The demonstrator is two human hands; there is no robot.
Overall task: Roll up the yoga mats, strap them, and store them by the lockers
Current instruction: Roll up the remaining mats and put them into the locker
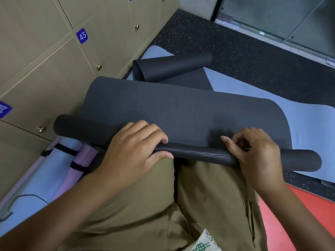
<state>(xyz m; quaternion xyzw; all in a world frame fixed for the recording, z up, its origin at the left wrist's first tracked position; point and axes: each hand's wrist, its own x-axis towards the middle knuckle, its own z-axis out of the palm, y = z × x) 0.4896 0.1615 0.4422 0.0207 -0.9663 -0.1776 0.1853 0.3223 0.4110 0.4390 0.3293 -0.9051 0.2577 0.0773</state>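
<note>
I see the dark grey foam yoga mat (181, 109) across the knees, roll axis left-right; left hand (134, 151) and right hand (257, 153) both curled gripping the roll, unrolled part ahead.

A dark grey yoga mat (181, 109), barely rolled, is gripped by the left hand (134, 153) and right hand (253, 153); lockers (45, 60) sit at 10 o'clock.

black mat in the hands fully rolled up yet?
No: both hands, left hand and right hand, grip a thin roll at the black mat's near end; most lies flat.
</note>
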